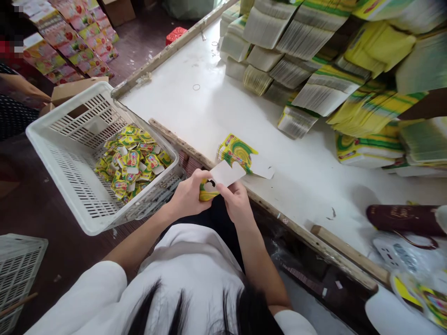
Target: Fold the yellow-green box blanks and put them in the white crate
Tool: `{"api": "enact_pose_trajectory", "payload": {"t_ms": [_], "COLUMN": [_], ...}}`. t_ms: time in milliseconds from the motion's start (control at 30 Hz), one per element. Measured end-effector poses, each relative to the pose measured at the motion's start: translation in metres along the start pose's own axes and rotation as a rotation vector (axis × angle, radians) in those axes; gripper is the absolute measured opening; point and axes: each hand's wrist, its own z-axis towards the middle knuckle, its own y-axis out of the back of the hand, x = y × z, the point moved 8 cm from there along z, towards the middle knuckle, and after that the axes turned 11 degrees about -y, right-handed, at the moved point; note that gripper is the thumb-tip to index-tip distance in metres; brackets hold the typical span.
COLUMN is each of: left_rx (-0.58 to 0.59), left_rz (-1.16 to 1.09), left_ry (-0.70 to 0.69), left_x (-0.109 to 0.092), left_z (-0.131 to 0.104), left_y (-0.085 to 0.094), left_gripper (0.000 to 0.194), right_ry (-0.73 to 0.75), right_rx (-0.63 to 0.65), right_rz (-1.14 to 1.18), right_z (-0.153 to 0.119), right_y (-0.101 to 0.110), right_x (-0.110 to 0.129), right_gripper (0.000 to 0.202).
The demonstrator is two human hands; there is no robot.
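Observation:
Between my two hands is a small printed carton (226,173), yellow and green outside and plain white inside, with one white flap standing out. My left hand (190,194) grips its yellow end, thumb on top. The fingers of my right hand (237,200) pinch its lower right edge. Just beyond them, a few flat carton blanks (237,152) with a yellow-green swirl print lie at the table's edge. To the left, a white plastic crate (66,172) holds a heap of small folded cartons (134,160).
Tall stacks of carton blanks (310,90) fill the far right of the white table (174,100). A dark red flask (401,218) lies at right near a plastic bag (401,253). Another person's arm (24,88) shows at left, below stacked pink boxes (73,42).

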Motion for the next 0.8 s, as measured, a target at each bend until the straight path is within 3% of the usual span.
{"api": "enact_pose_trajectory", "payload": {"t_ms": [133, 233, 367, 433, 533, 633, 800], "left_rx": [0.078, 0.122, 0.136, 0.068, -0.13, -0.266, -0.398], "left_rz": [0.067, 0.02, -0.141, -0.16, -0.046, -0.182, -0.637], "left_ry": [0.011, 0.076, 0.029, 0.038, 0.203, 0.438, 0.543], "left_x": [0.001, 0.009, 0.008, 0.009, 0.018, 0.033, 0.044], "left_z": [-0.003, -0.006, -0.004, -0.001, -0.005, -0.019, -0.024], "left_y": [-0.005, -0.008, -0.018, -0.017, -0.001, 0.01, 0.015], "left_gripper": [0.05, 0.054, 0.064, 0.074, 0.092, 0.079, 0.062], "right_ry": [-0.098, 0.138, 0.435, 0.536, 0.596, 0.643, 0.827], "right_rx": [0.12, 0.086, 0.023, -0.047, -0.19, -0.364, -0.327], "right_rz": [-0.201, -0.471, -0.822, -0.893, -0.809, -0.725, -0.97], "right_z": [0.008, -0.006, -0.034, -0.039, -0.035, -0.032, -0.036], "right_y": [-0.001, -0.007, -0.03, -0.033, -0.018, 0.001, -0.011], "right_x": [-0.008, -0.001, 0.004, 0.009, 0.02, 0.029, 0.032], "right_gripper": [0.042, 0.054, 0.066, 0.057, 0.052, 0.053, 0.037]}}
